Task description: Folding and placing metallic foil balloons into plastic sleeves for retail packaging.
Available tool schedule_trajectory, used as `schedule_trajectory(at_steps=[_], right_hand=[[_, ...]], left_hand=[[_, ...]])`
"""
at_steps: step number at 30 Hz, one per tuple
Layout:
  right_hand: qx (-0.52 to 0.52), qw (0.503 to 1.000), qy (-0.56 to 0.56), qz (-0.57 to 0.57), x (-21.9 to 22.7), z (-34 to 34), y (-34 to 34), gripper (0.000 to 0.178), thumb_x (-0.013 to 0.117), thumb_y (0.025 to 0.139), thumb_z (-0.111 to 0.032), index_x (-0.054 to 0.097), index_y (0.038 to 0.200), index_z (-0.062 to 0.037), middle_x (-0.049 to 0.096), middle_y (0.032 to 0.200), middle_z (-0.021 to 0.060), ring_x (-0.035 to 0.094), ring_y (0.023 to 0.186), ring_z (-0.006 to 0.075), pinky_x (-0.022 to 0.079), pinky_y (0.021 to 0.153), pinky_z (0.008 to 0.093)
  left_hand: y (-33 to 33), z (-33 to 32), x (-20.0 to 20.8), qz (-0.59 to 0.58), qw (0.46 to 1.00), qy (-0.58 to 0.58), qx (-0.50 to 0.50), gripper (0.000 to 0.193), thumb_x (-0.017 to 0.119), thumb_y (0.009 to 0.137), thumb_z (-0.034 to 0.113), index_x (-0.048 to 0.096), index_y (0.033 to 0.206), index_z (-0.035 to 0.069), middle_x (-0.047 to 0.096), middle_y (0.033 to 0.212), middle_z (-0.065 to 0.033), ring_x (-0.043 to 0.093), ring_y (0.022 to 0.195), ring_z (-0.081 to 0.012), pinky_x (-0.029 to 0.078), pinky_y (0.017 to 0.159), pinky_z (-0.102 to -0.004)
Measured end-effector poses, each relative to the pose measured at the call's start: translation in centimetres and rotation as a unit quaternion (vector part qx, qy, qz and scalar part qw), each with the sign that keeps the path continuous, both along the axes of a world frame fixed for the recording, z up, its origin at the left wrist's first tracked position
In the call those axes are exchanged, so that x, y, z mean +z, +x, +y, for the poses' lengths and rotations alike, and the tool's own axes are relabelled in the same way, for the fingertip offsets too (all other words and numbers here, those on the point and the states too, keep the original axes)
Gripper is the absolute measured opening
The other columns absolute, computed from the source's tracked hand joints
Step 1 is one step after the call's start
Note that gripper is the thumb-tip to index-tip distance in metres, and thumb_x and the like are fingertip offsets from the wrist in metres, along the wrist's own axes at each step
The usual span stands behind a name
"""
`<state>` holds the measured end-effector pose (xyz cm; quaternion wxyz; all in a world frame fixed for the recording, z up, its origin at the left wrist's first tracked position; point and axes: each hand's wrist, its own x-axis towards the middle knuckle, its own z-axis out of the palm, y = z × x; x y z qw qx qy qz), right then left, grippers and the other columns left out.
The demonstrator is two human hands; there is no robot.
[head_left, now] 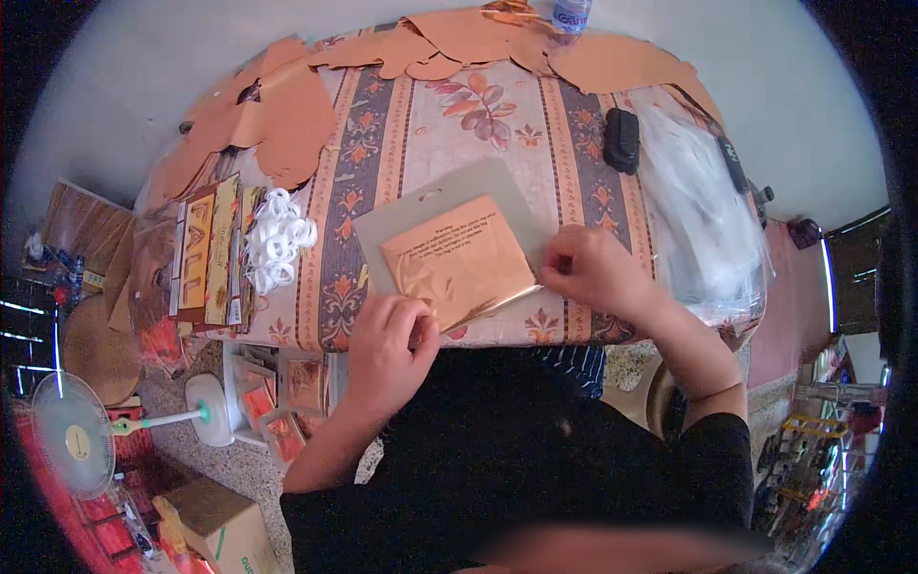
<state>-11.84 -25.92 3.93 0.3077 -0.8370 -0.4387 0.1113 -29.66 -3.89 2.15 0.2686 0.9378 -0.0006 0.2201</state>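
On the table before me lies a flat clear plastic bag (457, 179) with a hang hole at its top. Inside it is a stack of orange card (469, 253), and dark print shows on the front. My left hand (390, 340) is closed at the bag's lower left edge, thumb against curled fingers. At the right corner my right hand (598, 273) pinches the bag's edge between thumb and fingers. The fingertips of both hands are partly hidden. To the left is a pile of white ribbon loops (278, 239) beside a stack of printed header cards (208, 253).
Orange card cutouts (287, 115) line the table's far and left edges. A pile of clear plastic bags (703, 210) and a black case (622, 141) lie at right. A bottle (571, 17) stands at the back. Below left are a fan (76, 440) and a white tray of packets (244, 383).
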Motion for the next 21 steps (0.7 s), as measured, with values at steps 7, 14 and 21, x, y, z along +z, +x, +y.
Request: schedule_trajectory(at_steps=[7, 14, 21], right_hand=[[-0.027, 0.998, -0.058, -0.017, 0.3, 0.6, 0.0, 0.013, 0.063, 0.073, -0.009, 0.055, 0.078, -0.0001, 0.059, 0.067, 0.0154, 0.061, 0.066, 0.0306, 0.049, 0.06, 0.0391], [-0.023, 0.979, -0.044, -0.2, -1.2, 0.0, -1.3, 0.013, 0.059, 0.077, -0.008, 0.052, 0.088, -0.0053, 0.059, 0.068, 0.0131, 0.062, 0.066, 0.0324, 0.049, 0.053, 0.0397], [0.039, 0.971, -0.015, -0.236, -1.2, 0.2, -1.2, 0.013, 0.06, 0.081, -0.011, 0.051, 0.09, -0.0056, 0.056, 0.067, 0.0115, 0.06, 0.061, 0.0305, 0.048, 0.051, 0.0406]], left_hand=[[-0.8, 0.2, 0.1, 0.029, 0.997, 0.045, 0.058, 0.015, 0.064, 0.079, 0.01, 0.055, 0.09, 0.005, 0.055, 0.083, -0.0108, 0.055, 0.081, -0.0305, 0.044, 0.069, -0.0407], [-2.5, 0.2, -0.3, 0.036, 0.979, 0.153, 0.127, 0.023, 0.063, 0.084, 0.019, 0.055, 0.1, 0.004, 0.058, 0.078, -0.0116, 0.057, 0.072, -0.0305, 0.046, 0.063, -0.0415], [-3.9, -0.9, -0.3, 0.113, 0.977, 0.103, 0.15, 0.037, 0.061, 0.087, 0.023, 0.055, 0.117, 0.003, 0.063, 0.07, -0.0122, 0.06, 0.054, -0.0285, 0.046, 0.049, -0.039]])
